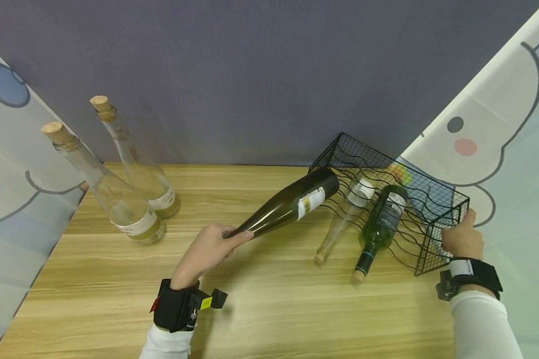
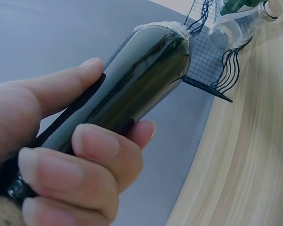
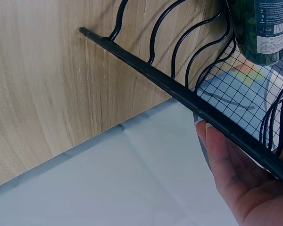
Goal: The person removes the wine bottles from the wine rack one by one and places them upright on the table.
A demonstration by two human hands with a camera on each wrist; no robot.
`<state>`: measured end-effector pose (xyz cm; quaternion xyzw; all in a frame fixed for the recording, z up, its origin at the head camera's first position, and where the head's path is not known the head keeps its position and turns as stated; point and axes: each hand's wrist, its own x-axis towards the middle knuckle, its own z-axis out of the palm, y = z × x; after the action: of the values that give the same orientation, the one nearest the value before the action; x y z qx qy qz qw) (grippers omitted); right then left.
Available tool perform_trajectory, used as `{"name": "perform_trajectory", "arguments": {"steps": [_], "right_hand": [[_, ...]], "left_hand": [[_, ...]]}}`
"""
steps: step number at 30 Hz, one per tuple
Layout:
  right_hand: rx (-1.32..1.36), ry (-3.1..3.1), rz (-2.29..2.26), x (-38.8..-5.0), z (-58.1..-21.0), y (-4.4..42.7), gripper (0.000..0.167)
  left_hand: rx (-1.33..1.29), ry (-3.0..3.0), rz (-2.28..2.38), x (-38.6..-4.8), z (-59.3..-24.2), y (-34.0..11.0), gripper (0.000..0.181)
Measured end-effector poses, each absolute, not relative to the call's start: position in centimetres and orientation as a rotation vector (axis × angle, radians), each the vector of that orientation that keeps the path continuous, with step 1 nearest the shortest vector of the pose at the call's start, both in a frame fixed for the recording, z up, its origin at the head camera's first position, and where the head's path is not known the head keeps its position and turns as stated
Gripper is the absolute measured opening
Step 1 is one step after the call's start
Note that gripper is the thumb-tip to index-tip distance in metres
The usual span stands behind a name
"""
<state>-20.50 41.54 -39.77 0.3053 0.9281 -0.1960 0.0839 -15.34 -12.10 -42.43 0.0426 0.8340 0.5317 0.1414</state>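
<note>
Bench [image 1: 269, 314], far right corner: right grip [image 1: 463, 238] clasps the rack [image 1: 419, 214], left grip [image 1: 213, 245] a dark bottle [image 1: 284, 205] by its neck; racking seems underway, next needing the base lined up.

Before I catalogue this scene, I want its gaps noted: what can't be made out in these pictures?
Head view: the mouth of the dark bottle, hidden by the left hand.
Head view: lettering on the nearer standing bottle, too small to read.
Left wrist view: the far end of the wire rack, cut off by the top edge.
Right wrist view: the green bottle's neck, cut off by the top edge.
</note>
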Motion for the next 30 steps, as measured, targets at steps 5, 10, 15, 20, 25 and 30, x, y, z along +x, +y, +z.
{"name": "perform_trajectory", "arguments": {"steps": [5, 10, 15, 20, 25, 30], "right_hand": [[0.906, 2.766, -0.583, -20.59, -39.85, 41.73, 0.084], [0.917, 2.777, -0.579, -20.67, -40.01, 42.04, 0.084], [0.905, 2.789, -0.562, -20.66, -40.1, 42.0, 0.084], [0.91, 2.778, -0.574, -20.64, -40.0, 41.8, 0.084], [0.915, 2.775, -0.585, -20.72, -40.08, 41.93, 0.084], [0.927, 2.775, -0.578, -20.93, -40.25, 42.12, 0.084]], "left_hand": [[0.11, 2.409, 1.546, -15.35, -42.26, -12.14, 0.058], [0.098, 2.43, 1.532, -15.52, -42.13, -11.98, 0.06], [0.05, 2.441, 1.55, -15.6, -41.96, -11.8, 0.059], [0.021, 2.433, 1.594, -15.58, -41.84, -11.7, 0.058], [-0.002, 2.412, 1.647, -15.5, -41.82, -11.82, 0.061], [-0.016, 2.378, 1.692, -15.41, -41.66, -12.06, 0.062]]}}
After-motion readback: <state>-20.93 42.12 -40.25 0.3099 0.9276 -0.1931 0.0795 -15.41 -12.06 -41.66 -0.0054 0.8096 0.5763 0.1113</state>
